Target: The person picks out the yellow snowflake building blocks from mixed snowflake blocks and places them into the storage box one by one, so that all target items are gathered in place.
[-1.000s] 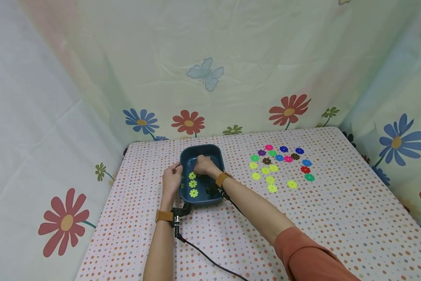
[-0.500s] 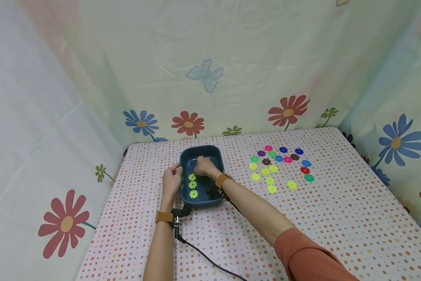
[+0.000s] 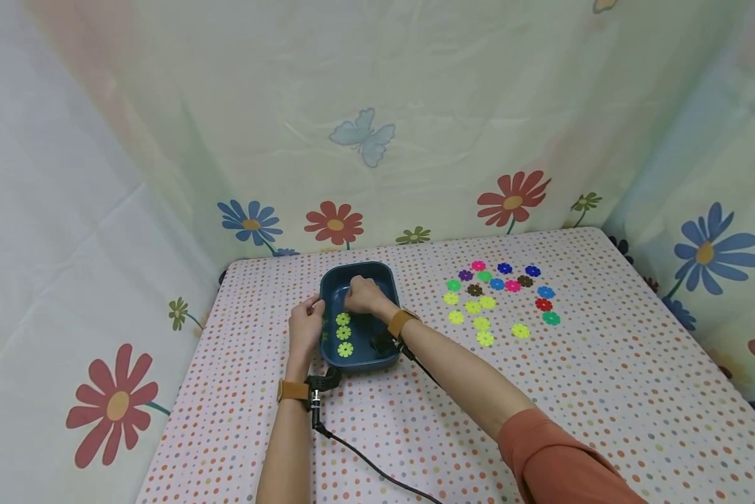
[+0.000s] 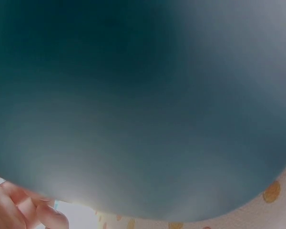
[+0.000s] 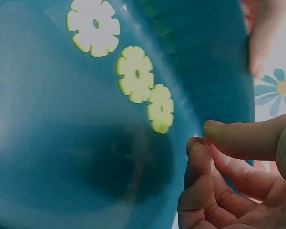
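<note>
Tabletop (image 3: 245, 315) surrounds tray (image 3: 363, 352); left hand (image 3: 305, 327) seemingly touches rim (image 3: 360, 263).

The counter (image 3: 604, 392) is whitish pink, dotted orange, red and grey. Towards its left edge, the tray (image 3: 360, 366) is dark blue; the three flower discs (image 3: 343, 333) along the tray's left edge are yellow-green. Nearer the counter's far edge, loose discs (image 3: 513, 286) are yellow, green, blue, pink, purple, brown and red. Behind that edge, the pale curtain (image 3: 440, 91) bears red, blue and green flowers (image 3: 334, 225).
</note>
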A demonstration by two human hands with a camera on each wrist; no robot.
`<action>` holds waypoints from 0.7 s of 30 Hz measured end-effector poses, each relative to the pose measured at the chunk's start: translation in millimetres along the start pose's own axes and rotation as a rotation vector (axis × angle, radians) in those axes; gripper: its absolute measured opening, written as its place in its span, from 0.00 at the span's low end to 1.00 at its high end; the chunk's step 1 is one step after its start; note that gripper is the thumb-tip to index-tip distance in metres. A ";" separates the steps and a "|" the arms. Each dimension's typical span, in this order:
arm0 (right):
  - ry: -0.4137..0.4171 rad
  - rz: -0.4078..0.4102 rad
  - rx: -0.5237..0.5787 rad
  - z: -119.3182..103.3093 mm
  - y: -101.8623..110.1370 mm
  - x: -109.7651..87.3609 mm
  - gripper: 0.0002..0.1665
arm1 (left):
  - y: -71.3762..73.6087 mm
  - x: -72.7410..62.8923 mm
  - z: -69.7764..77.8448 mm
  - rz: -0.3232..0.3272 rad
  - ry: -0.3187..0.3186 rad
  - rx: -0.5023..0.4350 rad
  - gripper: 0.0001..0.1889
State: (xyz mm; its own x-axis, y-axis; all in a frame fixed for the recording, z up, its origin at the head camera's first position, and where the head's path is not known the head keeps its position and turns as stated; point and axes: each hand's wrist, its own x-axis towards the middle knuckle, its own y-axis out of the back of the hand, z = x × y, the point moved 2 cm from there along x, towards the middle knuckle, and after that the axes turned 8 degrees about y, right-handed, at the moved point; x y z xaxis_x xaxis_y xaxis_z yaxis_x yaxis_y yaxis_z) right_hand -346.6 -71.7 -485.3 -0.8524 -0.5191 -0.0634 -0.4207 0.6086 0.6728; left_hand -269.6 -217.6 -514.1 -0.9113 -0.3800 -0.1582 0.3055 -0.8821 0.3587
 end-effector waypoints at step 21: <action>0.046 0.115 0.160 13.4 57.6 -30.8 0.07 | -1.6 4.1 -3.6 0.007 0.027 0.011 0.23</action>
State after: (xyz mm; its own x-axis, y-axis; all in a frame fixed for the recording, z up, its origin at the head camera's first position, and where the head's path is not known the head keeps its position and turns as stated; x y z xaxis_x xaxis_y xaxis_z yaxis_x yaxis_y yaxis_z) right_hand -348.8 -12.6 -454.4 -0.8842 -0.4651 0.0436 -0.3682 0.7514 0.5476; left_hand -272.8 -218.8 -518.7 -0.9015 -0.3935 -0.1802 0.3085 -0.8763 0.3701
